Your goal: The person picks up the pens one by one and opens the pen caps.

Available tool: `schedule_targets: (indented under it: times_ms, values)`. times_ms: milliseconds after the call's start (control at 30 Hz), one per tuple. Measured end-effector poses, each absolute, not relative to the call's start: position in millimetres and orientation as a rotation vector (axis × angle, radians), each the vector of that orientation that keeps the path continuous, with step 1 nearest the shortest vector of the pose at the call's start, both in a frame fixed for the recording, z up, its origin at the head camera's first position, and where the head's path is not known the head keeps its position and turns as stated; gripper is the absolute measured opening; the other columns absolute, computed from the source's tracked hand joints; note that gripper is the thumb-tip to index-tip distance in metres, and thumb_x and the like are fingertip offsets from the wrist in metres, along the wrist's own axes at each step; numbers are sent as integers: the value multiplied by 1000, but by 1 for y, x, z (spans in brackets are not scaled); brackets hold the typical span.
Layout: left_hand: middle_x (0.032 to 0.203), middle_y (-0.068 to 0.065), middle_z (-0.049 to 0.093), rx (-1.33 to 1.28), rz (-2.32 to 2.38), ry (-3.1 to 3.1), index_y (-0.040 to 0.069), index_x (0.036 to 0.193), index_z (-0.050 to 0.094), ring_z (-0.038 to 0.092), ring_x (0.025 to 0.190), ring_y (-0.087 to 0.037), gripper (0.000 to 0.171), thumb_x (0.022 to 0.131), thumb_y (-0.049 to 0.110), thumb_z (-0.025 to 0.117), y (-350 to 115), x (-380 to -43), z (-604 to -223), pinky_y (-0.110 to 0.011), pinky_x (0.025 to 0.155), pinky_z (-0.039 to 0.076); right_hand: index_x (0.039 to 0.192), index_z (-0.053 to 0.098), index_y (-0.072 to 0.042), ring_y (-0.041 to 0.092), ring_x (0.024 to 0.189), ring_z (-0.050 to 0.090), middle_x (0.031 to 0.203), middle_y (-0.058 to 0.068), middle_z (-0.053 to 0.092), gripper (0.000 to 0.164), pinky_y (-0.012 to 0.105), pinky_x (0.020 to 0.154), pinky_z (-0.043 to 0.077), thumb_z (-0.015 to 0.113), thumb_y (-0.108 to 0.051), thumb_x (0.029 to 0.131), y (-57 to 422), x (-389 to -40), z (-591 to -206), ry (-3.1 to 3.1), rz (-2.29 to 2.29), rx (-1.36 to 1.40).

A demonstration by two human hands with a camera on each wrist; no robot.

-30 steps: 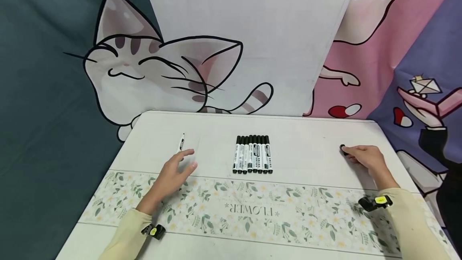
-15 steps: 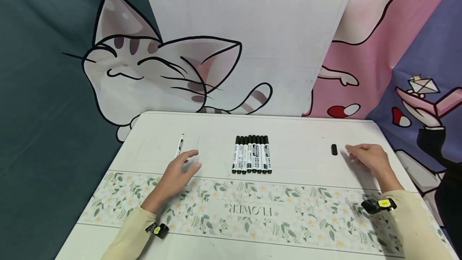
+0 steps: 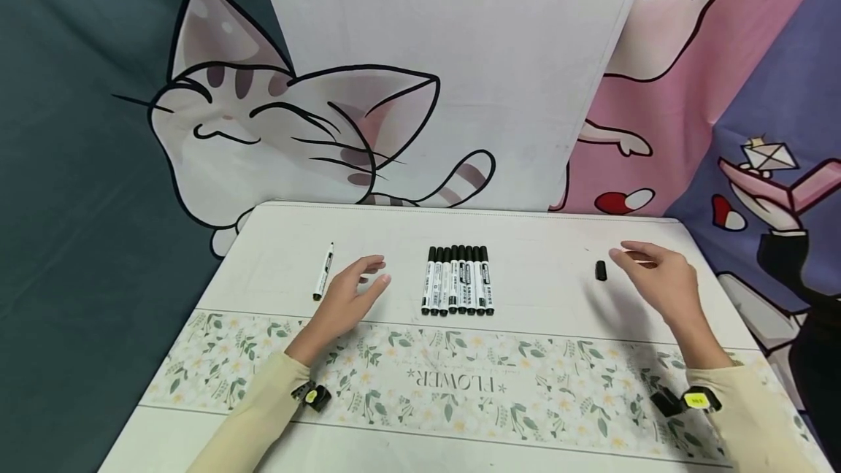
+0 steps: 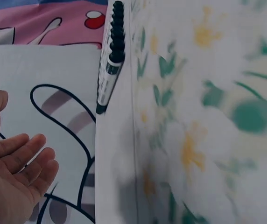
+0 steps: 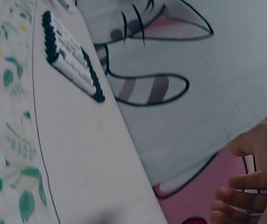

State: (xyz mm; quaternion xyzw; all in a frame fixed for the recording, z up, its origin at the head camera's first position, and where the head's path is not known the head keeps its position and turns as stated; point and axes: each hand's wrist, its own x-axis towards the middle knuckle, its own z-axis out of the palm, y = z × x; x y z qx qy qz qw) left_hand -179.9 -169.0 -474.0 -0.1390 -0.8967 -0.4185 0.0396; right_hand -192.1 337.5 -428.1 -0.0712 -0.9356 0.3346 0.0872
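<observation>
Cat-print backdrop, pink cartoon cloth, white table, floral band

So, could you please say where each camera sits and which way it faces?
Head: on the head, facing forward and down at the table; left hand, right hand and sleeves show.
Left wrist: worn there, facing rightward towards the marker row; left hand shows.
Right wrist: worn there, facing leftward towards it; right hand shows.
Wrist views share that row.

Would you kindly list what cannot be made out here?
Head view: fine lettering on the row of markers and lone marker, too small.
Left wrist view: part of the left hand, cut off by the left edge; some floral print, blurred.
Right wrist view: part of the right hand, cut off by the right edge.
</observation>
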Motion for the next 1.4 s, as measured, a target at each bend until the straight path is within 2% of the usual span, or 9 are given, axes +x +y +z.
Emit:
schedule_targets:
  times_ms: [67,200,333,467,633,833,1100,1233,1400]
  values:
    - [138,-7,62,-429,-1295,-2741,11,146,53,58,128,-24,55,105,47,56,-162,-184,-474,-47,104,49,138,66,-12,-22,83,45,117,18,73,60,21,67,46,65,-54,96,327,-187,-424,-2748,980,-159]
    - [136,-6,63,-445,-1320,-2737,10,145,54,60,125,-23,55,104,46,58,-150,-192,-475,-45,101,50,138,67,-14,-25,86,45,115,15,75,54,12,66,44,69,-48,96,305,-176,-418,-2680,995,-68]
    - [135,-7,64,-448,-1334,-2774,10,145,54,61,123,-24,56,103,47,60,-138,-198,-478,-44,100,51,137,67,-15,-22,87,50,111,13,76,49,4,69,43,73,-39,95,285,-167,-420,-2607,1030,43]
    - [132,-6,65,-435,-1344,-2813,10,146,54,62,120,-24,58,101,47,63,-130,-201,-484,-42,98,52,137,68,-15,-11,90,60,112,11,75,46,3,75,45,78,-26,93,269,-160,-425,-2513,1083,190]
    - [122,-4,67,-392,-1376,-2835,9,145,56,64,108,-21,61,98,47,67,-121,-207,-492,-42,88,54,136,68,-14,2,97,65,114,7,75,47,7,78,49,80,-14,90,254,-155,-433,-2454,1125,353]
    - [112,-1,68,-326,-1349,-2888,9,140,60,62,95,-16,58,96,45,70,-112,-212,-503,-39,82,53,132,70,-11,19,95,69,111,5,75,47,12,76,52,83,-14,87,235,-151,-444,-2471,1109,444]
    - [106,-2,67,-262,-1322,-2926,7,133,63,60,84,-13,54,93,42,74,-103,-213,-511,-36,77,52,131,71,-11,18,96,70,113,2,74,47,25,73,58,84,-15,85,216,-147,-462,-2500,1110,564]
    - [106,-5,67,-256,-1295,-2947,5,132,64,57,75,-12,55,91,40,77,-101,-212,-511,-34,71,50,131,70,-13,17,96,70,114,1,73,47,28,73,59,83,-18,87,208,-147,-466,-2523,1141,612]
    - [106,-7,66,-265,-1267,-2965,3,131,63,55,72,-10,53,90,32,80,-100,-211,-510,-32,70,49,132,70,-14,17,98,70,117,1,73,47,32,73,60,83,-22,88,202,-145,-467,-2547,1161,656]
